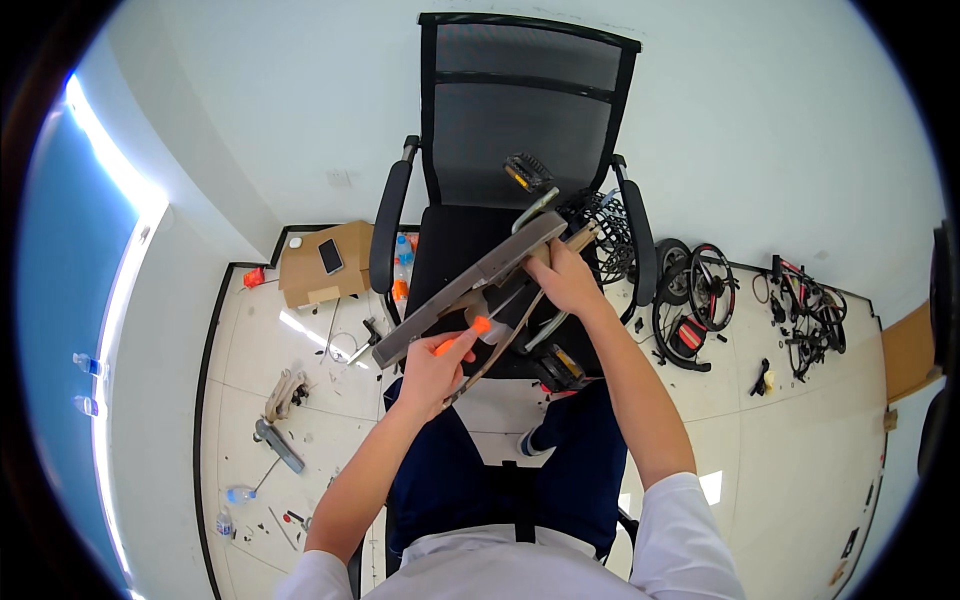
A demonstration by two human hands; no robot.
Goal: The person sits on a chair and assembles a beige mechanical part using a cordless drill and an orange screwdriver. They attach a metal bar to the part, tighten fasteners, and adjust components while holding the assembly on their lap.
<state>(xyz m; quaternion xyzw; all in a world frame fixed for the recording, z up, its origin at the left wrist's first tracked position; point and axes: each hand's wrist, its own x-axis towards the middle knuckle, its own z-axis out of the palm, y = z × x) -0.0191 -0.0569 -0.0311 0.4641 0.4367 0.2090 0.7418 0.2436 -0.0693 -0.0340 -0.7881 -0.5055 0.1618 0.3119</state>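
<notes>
My right hand (565,280) grips the upper end of a long grey metal bar (470,287) that slants down to the left over the seat of a black office chair (530,110). My left hand (435,372) is closed around a small tool with an orange handle (458,340), held against the underside of the bar near its middle. A thin tan strip runs along under the bar between both hands. A black pedal (527,172) and other dark bicycle parts lie on the chair seat behind the bar.
A cardboard box (322,266) with a phone on it stands left of the chair. Bicycle wheels (700,290) and more parts (808,315) lie on the floor at right. Tools, a rope (284,392) and water bottles (238,494) are scattered on the tiles at left.
</notes>
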